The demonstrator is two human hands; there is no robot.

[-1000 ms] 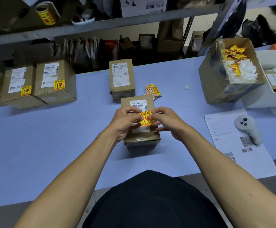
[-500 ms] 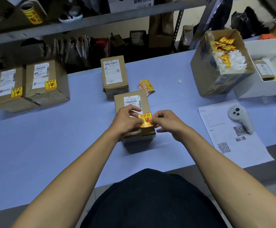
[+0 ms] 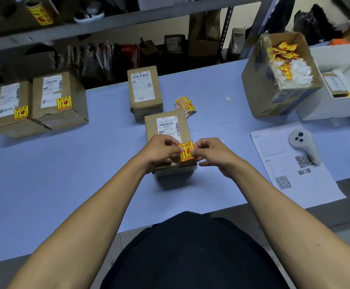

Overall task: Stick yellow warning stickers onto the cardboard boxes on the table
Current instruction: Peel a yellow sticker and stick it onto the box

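A small cardboard box [image 3: 166, 127] with a white shipping label stands on the blue table [image 3: 65, 184] in front of me. A yellow warning sticker [image 3: 186, 150] lies at the near right corner of its top. My left hand [image 3: 161, 150] pinches the sticker's left edge and my right hand [image 3: 208, 153] pinches its right edge, fingertips pressed on it. Behind stands another box [image 3: 146, 88] without a sticker. Two boxes [image 3: 59, 97] at the left carry yellow stickers. A strip of spare stickers [image 3: 186, 105] lies beside the near box.
An open carton [image 3: 274, 94] of sticker scraps and backing paper stands at the right, with a white tray [image 3: 326, 109] beyond it. A printed sheet [image 3: 278, 163] holds a white controller [image 3: 303, 142]. A shelf [image 3: 107, 21] with a sticker roll [image 3: 41, 12] hangs over the back.
The sticker has moved from above the box's middle down to its near right corner. Both hands followed it. The camera view shifted slightly left.
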